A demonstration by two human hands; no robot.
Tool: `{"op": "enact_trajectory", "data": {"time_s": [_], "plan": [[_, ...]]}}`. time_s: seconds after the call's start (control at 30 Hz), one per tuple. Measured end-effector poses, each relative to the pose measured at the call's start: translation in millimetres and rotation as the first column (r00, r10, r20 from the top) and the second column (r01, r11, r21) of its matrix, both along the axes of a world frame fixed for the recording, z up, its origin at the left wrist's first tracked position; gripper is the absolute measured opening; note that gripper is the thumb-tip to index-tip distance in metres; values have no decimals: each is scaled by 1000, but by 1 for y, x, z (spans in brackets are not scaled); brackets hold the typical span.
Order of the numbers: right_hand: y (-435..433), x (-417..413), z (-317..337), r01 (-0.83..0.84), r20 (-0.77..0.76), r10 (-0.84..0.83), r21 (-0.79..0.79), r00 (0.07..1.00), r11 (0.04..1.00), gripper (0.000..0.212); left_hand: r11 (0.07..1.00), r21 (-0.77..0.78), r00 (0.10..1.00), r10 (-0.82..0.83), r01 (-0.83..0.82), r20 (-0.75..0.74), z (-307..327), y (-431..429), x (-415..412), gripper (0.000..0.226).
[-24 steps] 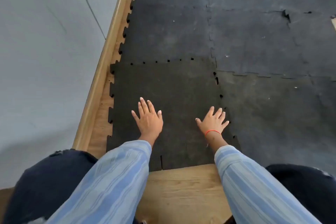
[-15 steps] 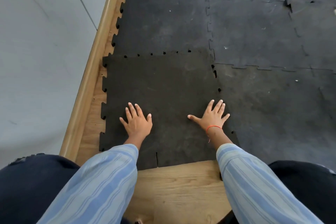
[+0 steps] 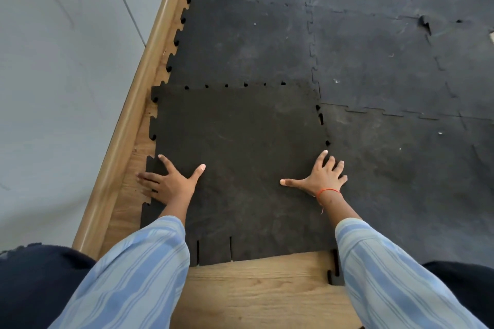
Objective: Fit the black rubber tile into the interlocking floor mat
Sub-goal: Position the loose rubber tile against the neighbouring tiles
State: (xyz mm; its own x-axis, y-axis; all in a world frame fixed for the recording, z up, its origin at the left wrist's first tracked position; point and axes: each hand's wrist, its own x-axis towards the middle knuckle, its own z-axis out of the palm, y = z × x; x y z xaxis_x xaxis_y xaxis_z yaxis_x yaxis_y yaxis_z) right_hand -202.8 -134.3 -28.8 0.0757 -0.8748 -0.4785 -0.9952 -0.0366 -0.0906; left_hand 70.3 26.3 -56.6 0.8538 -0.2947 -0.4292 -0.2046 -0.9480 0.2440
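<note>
— Which step is being worked on here?

— The black rubber tile (image 3: 240,163) is being pressed down into the interlocking floor mat (image 3: 387,67). It is lying in the gap at the mat's near-left corner, beside the wooden skirting (image 3: 128,125) that runs along the wall (image 3: 53,61). Its far and right edges are being met by the mat's teeth, while its near edge is left free over the bare wooden floor (image 3: 262,291).

— How are the hands being used?

— Nothing is being gripped. The left hand (image 3: 171,181) is being laid flat with fingers spread at the tile's left toothed edge, some fingers reaching past it onto the wood. The right hand (image 3: 320,176) is being spread open, palm down, near the right seam, fingertips close to the joint.

— Is the tile being seated fully?

— Seemingly not yet. Small dark gaps are being left along the far seam and the upper part of the right seam, so the teeth are judged to be only partly locked.

— What is being called for next?

— Firm downward pressure is probably being needed along those open seams, with the tile nudged forward and rightward so the teeth are closed up.
</note>
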Motion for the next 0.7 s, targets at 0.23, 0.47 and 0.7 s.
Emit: {"op": "enact_trajectory", "data": {"time_s": [0.23, 0.47, 0.7], "plan": [[12, -8, 1, 7, 16, -6, -91, 1000, 996, 149, 998, -49, 999, 43, -43, 5, 1, 0, 6, 123], [57, -11, 3, 82, -3, -84, -141, 996, 987, 145, 998, -67, 1000, -6, 7, 12, 8, 8, 13, 122], [71, -9, 8, 118, -16, -121, -139, 992, 983, 143, 997, -67, 1000, -30, 30, -6, 12, 10, 18, 122]]}}
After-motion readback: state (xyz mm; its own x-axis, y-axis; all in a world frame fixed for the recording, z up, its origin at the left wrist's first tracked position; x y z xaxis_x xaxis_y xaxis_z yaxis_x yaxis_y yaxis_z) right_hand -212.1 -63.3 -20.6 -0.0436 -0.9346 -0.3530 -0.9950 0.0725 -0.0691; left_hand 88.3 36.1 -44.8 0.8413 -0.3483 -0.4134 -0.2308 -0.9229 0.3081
